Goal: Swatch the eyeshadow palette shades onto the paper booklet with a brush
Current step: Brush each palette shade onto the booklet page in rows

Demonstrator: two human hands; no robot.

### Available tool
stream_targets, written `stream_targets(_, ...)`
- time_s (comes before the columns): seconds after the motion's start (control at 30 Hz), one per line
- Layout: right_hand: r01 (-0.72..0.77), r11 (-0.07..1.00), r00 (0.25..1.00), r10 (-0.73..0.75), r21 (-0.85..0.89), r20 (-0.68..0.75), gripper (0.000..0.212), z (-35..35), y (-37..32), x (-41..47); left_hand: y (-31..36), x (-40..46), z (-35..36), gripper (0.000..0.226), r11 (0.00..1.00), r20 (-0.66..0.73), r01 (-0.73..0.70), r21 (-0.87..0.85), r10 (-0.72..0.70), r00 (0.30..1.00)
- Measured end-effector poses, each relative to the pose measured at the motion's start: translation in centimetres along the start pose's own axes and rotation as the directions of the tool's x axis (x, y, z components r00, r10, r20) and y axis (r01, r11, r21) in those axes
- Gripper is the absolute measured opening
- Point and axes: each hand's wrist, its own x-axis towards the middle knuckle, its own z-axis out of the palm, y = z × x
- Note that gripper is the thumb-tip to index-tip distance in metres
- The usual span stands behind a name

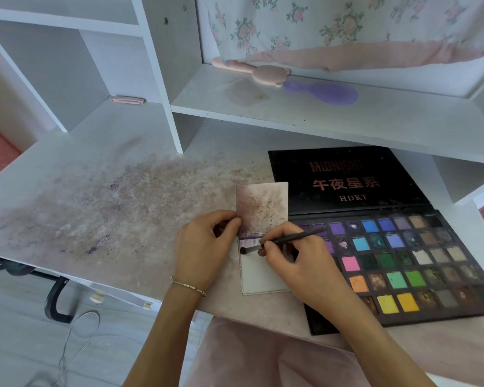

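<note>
**Brush Meets Booklet Beside the "MIDNIGHT" Palette**

On the stained white surface point(101, 208), a small paper booklet point(259, 275) lay open, its upper page raised and smeared with dusky purple-brown powder, its lower page mostly white with purple strokes along the top edge. The left hand point(204, 247), a thin bracelet point(187, 285) at its wrist, pinched the left edge of the raised page between thumb and fingers. The right hand point(294, 263) gripped a dark brush point(280, 242) like a pencil, the bristle tip touching the lower page near its top left corner, just under the purple strokes.

Just to the right lay the open eyeshadow palette point(419, 263), its pans in rows of purple, blue, green, pink, orange, yellow and brown, several visibly worn. Its black lid lay flat behind, reading "MIDNIGHT", then four Chinese characters, "午夜星系", then "HDKT".

Higher up, on a white shelf point(291, 113), rested a pink bear-eared hand mirror point(263, 74) and a purple hairbrush point(330, 92), under floral fabric point(333, 26).
</note>
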Motion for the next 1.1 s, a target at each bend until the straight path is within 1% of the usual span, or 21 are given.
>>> stream_targets(0.6, 0.033, 0.999, 0.999, -0.033, -0.013, -0.015, 0.021, 0.1, 0.1, 0.1, 0.0, 0.0, 0.0, 0.009, 1.0, -0.002, 0.001, 0.008, -0.001, 1.0)
stream_targets(0.73, 0.026, 0.999, 0.999, -0.025, 0.039, -0.023, 0.018, 0.0, 0.3, 0.0, -0.1, 0.0, 0.1, 0.01, 1.0, 0.005, -0.002, -0.004, 0.002, 1.0)
stream_targets(0.8, 0.044, 0.99, 0.995, -0.032, 0.135, -0.094, 0.019, -0.2, 0.3, -0.1, 0.0, 0.0, 0.0, 0.009, 1.0, -0.003, -0.001, -0.002, 0.001, 1.0)
stream_targets(0.9, 0.118, 0.959, 0.968, -0.054, 0.256, -0.246, 0.025, -1.1, 0.4, -0.4, 0.0, 0.1, 0.0, 0.008, 1.0, -0.007, -0.008, 0.001, 0.008, 1.0)
stream_targets(0.97, 0.142, 0.951, 0.952, -0.056, 0.274, -0.3, 0.029, -1.8, 0.3, -0.6, -0.1, 0.0, 0.0, 0.008, 1.0, -0.005, -0.008, 0.001, 0.008, 1.0)
stream_targets(1.1, 0.15, 0.954, 0.934, -0.051, 0.259, -0.353, 0.032, -3.7, 0.6, -1.4, -0.1, 0.0, 0.0, 0.007, 1.0, 0.001, -0.001, -0.006, 0.001, 1.0)
